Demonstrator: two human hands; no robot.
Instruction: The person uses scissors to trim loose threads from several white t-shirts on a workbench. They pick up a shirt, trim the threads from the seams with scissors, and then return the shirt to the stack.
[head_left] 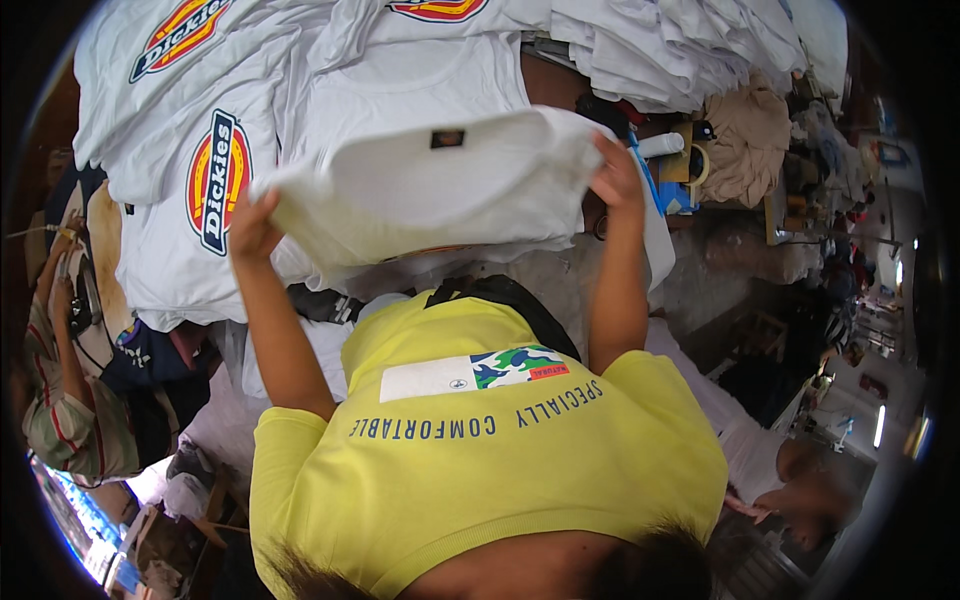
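A broad work table [560, 280] fills the upper half of the view, buried under white T-shirts [180, 150] laid flat and overlapping, several showing a printed emblem in red, yellow and blue. More folded white cloth [680, 50] is heaped at the far right end of the table, next to a crumpled beige garment [745, 145]. Beyond the table's right edge the room opens out – a cluttered workshop floor with dim furniture and bright strips of light.

No bin or box can be made out clearly; the shirts lie loose on the surface.

A person in a yellow shirt [480, 460] stands at the table's near edge, both arms raised. Between the hands hangs a folded white T-shirt [440, 185] with a small dark label near its top, held above the stacked shirts. The left hand [252, 228] is closed on the garment's left end, fingers wrapped into the cloth. The right hand [615, 172] pinches the right end – fingers curled over the fold.

At the far left another person's striped sleeve [60, 420] shows.
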